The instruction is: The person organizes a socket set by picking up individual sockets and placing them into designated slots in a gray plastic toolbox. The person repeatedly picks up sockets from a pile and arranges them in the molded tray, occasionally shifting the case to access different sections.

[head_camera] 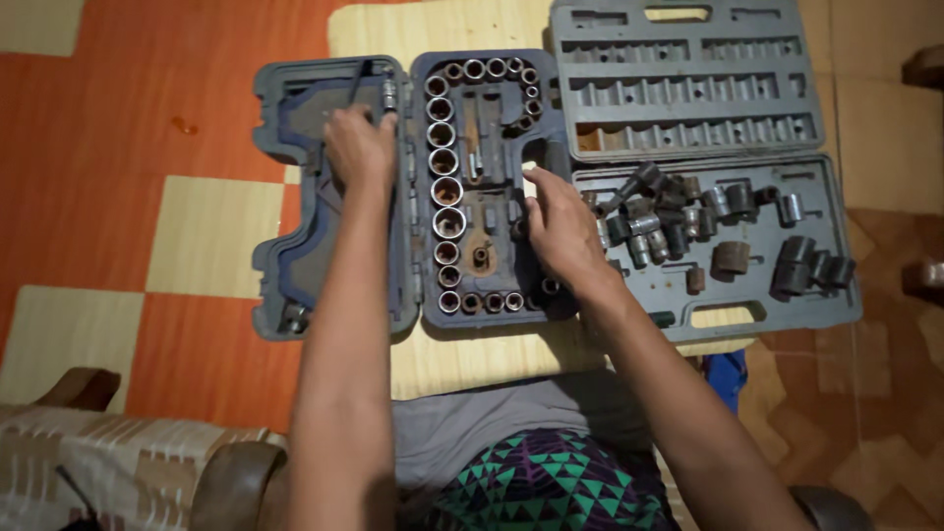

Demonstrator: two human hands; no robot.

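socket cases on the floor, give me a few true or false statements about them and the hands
1. The left hand rests on the lid half of the blue case. True.
2. The right hand is inside the grey case. False: it is over the blue case's socket tray, by its right edge.
3. The sockets in the blue case sit in ordered rows. True.
4. The sockets in the grey case are all seated in their slots. False: they lie loose in a jumble in the lower half.
5. The grey case's upper half is full of sockets. False: its slots look empty.
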